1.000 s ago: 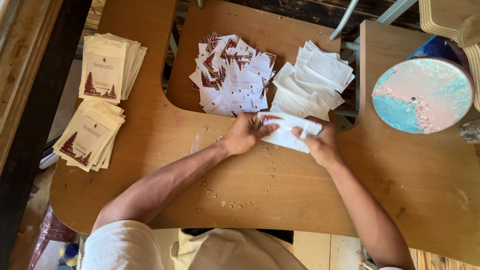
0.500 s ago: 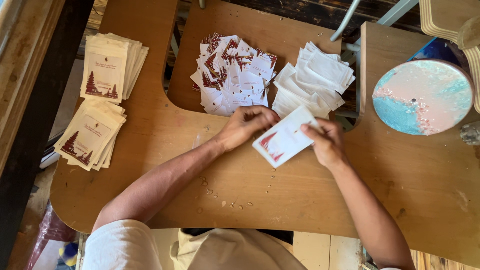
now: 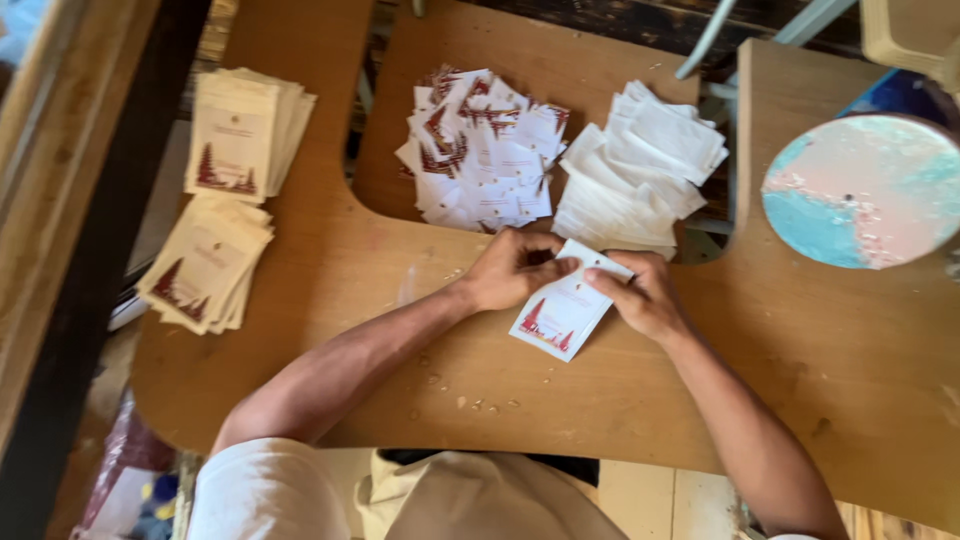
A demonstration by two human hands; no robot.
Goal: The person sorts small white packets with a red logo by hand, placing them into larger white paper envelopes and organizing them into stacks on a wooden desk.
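2 stacks of cream pouches (image 3: 228, 190) lie far left of the white card (image 3: 561, 311). Left hand (image 3: 512, 268) pinches the card's upper edge; right hand (image 3: 640, 293) grips its upper right corner. The card rests tilted on the wooden tabletop (image 3: 400, 400). Behind it, a heap of printed cards (image 3: 485, 150); just right of that, plain white sachets (image 3: 640, 170). Far right: 1 round pastel disc (image 3: 865, 190).

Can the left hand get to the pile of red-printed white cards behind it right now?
Probably yes. The left hand sits just in front of the pile of printed cards with bare wooden tabletop between; but its fingers pinch the white printed packet shared with the right hand.
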